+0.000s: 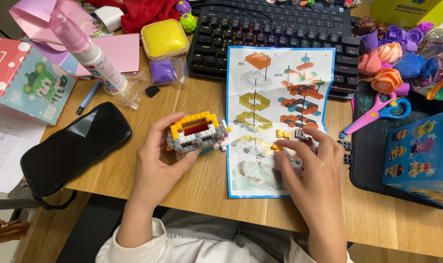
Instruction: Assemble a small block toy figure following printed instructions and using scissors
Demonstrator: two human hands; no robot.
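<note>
Two hands work over a wooden tabletop (197, 180) crowded with craft things. At the far left lies a pink and teal box (24, 80) with a pixel-style picture, and just right of it a black pouch (73, 146) rests slantwise near the edge. Above that, a glue bottle (92, 53) with a pink cap lies tilted, beside a yellow case (164, 38) and a small bag of purple clay (162, 71). The left hand (158, 163) curls around a small brick model (198, 132), yellow on top with red and white below, thumb and fingers closed on its sides, holding it just above the wood. Right of the model, a blue-edged instruction sheet (260, 87) lies flat, its top edge over a black keyboard (275, 24). The right hand (311, 170) rests on the sheet's lower part, fingers spread and bent, fingertips touching tiny orange bricks (281, 134); whether it grips one, I cannot tell. Further right sit clay flowers (389, 58), pink scissors (377, 113) and a blue box (421, 156).
</note>
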